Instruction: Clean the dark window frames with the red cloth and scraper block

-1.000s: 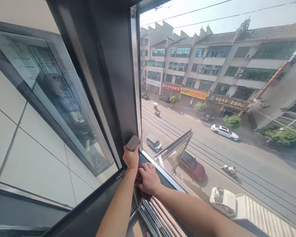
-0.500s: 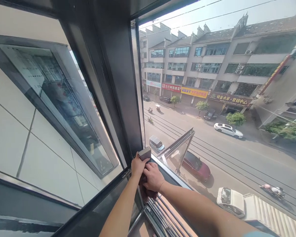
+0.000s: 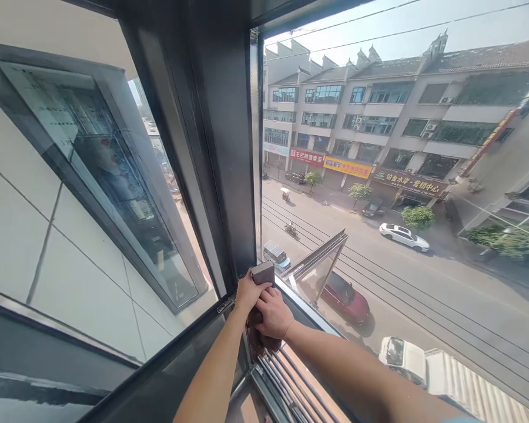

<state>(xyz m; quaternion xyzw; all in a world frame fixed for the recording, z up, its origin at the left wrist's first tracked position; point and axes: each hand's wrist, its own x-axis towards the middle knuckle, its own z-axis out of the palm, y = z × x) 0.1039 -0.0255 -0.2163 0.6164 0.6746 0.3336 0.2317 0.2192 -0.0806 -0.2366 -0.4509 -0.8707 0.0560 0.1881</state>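
Observation:
Where the dark window frame (image 3: 229, 147) meets the sill, a short brown-grey post (image 3: 263, 271) with a flat, squared top stands up. My left hand (image 3: 249, 292) is closed around its upper part, the thumb lying across the near side. Just below and to the right, my right hand (image 3: 274, 312) is closed over a dark brown cloth (image 3: 271, 343) bunched against the post. Folds of that cloth hang under my fingers. How much of the post continues beneath the cloth is hidden.
Metal bars (image 3: 286, 385) run below my hands. An open window sash (image 3: 320, 264) juts outward over the street. At left, a glass pane (image 3: 92, 258) fronts a tiled wall. Far below are a dark red car (image 3: 346, 296) and a white truck (image 3: 403, 358).
The view has shifted slightly, and the frame's upright appears farther right. Both hands keep their hold, with little movement against the post. Vehicles on the street have moved.

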